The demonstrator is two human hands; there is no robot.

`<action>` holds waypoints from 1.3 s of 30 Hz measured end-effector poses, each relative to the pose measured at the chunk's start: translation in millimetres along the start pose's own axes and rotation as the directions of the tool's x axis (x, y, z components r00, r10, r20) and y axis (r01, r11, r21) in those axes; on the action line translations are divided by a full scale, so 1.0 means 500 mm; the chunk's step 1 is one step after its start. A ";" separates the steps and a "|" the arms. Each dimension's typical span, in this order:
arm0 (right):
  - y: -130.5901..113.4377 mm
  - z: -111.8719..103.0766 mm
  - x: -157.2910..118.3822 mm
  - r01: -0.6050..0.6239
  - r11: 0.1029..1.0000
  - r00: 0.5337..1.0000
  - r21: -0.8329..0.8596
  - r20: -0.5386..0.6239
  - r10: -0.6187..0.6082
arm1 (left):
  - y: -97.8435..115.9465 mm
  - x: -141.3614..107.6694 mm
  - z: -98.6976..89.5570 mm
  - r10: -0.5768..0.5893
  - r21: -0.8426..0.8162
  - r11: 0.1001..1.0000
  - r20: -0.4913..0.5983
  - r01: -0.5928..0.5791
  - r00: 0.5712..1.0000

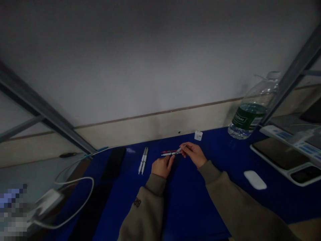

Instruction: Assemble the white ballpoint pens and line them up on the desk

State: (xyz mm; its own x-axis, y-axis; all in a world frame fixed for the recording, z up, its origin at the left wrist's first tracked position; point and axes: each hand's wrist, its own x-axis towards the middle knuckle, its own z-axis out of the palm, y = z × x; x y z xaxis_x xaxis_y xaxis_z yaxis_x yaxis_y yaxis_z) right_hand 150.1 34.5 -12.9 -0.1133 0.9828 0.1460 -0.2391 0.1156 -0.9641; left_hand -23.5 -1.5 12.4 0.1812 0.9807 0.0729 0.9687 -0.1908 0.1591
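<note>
Pen in right hand, left hand alongside

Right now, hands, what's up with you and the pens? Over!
Right hand pinching a pen-like piece. Left hand at a white pen, grip unclear. Two other pens lying left. Water bottle off right, clear of hands.

"Please, what is carrying these things?"
"It is a counter with blue surface, wide across the lower part of the frame."
"And what lies at its left?"
"A dark flat object. Then, a little left of centre, two white pens, side by side."
"At the right also?"
"Yes: a clear bottle with green label stands upright, below it a white rounded object, and a small white square near the back edge."
</note>
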 end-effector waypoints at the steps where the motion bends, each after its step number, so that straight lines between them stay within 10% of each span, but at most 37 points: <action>1: 0.000 0.000 -0.001 -0.002 1.000 1.000 -0.006 -0.002 0.002 | 0.000 -0.001 0.000 0.002 -0.001 1.000 -0.002 -0.002 1.000; 33: 0.000 0.023 -0.022 0.007 0.957 0.978 -0.290 0.200 0.054 | -0.016 0.008 0.024 0.163 -0.116 0.981 0.089 -0.153 0.983; 39: 0.008 0.026 -0.026 0.132 0.814 0.985 -0.565 0.165 -0.046 | -0.013 0.002 0.025 0.162 -0.122 0.980 0.059 -0.154 0.985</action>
State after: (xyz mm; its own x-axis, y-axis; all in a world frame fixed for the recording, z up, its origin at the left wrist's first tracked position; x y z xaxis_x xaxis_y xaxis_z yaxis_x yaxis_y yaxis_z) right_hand 138.3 20.4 -15.7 -0.2598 0.9392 0.2245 0.3356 0.3058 -0.8910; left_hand -27.7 1.2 -0.8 0.3456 0.9376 0.0398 0.9011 -0.3434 0.2649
